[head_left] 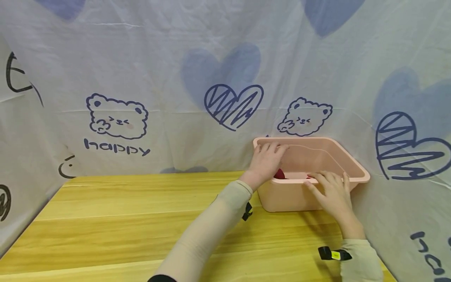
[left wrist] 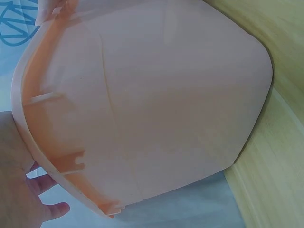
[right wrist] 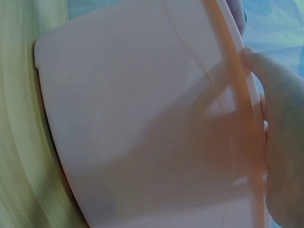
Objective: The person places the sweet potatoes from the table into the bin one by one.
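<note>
A pink plastic bin [head_left: 292, 196] stands on the wooden table, near the right back. My left hand [head_left: 264, 162] reaches over its left front corner, with loosely bent fingers above the inside. My right hand [head_left: 332, 194] lies at the front rim, its fingers over the edge and its thumb touching the rim. A dark red thing [head_left: 279, 174] shows inside the bin below my left hand; its kind cannot be told. A small red bit shows by my right fingertips. Both wrist views show mostly the bin's outer wall [left wrist: 180, 109], with parts of the hands at the rim.
The wooden table [head_left: 123, 219] stretches to the left of the bin. A white cloth [head_left: 169, 98] with printed hearts and bears hangs behind and at both sides, close to the bin's back and right.
</note>
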Demonstrator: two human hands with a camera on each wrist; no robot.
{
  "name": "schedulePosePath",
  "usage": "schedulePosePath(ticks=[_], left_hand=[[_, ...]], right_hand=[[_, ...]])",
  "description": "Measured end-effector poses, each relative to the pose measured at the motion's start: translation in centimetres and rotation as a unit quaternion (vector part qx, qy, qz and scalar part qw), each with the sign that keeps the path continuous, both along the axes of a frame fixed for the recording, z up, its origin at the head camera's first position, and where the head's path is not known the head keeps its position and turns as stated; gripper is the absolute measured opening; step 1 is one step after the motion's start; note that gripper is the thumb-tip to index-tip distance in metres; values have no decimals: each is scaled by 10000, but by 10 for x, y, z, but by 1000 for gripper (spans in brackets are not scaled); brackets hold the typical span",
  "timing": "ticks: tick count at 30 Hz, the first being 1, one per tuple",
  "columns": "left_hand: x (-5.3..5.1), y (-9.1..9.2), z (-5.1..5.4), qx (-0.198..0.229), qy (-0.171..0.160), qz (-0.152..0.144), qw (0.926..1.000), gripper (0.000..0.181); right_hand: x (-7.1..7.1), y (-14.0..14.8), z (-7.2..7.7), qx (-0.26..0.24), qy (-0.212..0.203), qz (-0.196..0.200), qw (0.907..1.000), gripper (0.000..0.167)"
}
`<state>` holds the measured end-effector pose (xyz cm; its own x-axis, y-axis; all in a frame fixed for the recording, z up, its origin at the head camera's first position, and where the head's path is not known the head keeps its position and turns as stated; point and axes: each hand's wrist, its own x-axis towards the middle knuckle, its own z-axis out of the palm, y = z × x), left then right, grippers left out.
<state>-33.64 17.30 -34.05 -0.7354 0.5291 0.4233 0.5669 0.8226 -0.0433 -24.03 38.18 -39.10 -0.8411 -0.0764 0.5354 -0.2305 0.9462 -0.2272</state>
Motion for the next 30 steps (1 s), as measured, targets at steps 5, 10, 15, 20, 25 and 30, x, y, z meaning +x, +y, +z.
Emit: schedulePosePath(ticks=[5, 10, 15, 20, 25, 30], left_hand=[[-2, -1, 0, 60, -2, 27, 10000, 47], [-2, -3, -1, 260, -73, 101, 9996, 46], [1, -9, -5, 493, 201, 179, 9984, 41], [6, -21, -10, 772, 672, 94, 9947, 39], [13, -38, -18, 989, 703, 5, 9926, 39], [20, -59, -25, 1288, 851, -47, 9880, 37]], right_hand=[[-1, 0, 0, -42, 64, 26, 10000, 46], [-3, 0, -2, -96, 126, 93, 9998, 47], [-7, 0, -4, -255, 326, 218, 9989, 43], [-11, 0, -7, -458, 716, 212, 9962, 39], [-11, 1, -10, -597, 1002, 126, 9931, 37], [-10, -1, -11, -680, 1204, 164, 9903, 38]])
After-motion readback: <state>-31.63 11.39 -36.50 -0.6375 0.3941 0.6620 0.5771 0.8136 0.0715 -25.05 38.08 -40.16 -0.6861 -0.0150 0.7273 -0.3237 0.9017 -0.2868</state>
